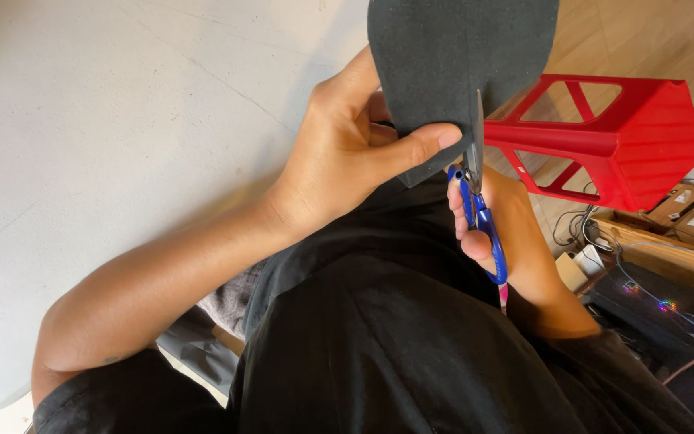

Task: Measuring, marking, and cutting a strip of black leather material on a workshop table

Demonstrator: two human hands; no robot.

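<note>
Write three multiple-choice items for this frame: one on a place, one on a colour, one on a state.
1. Where is the red plastic stool?
A. right of the hands, tipped on its side
B. upright at far left
C. on the person's lap

2. What colour are the scissors' handles?
A. green
B. blue
C. yellow

3. What is the left hand doing?
A. resting open on the floor
B. holding a cable
C. pinching the dark sheet

Answers: 1 A, its legs point sideways at right; 2 B, blue loops show in the right hand; 3 C, the thumb presses on the sheet beside the blades.
</note>
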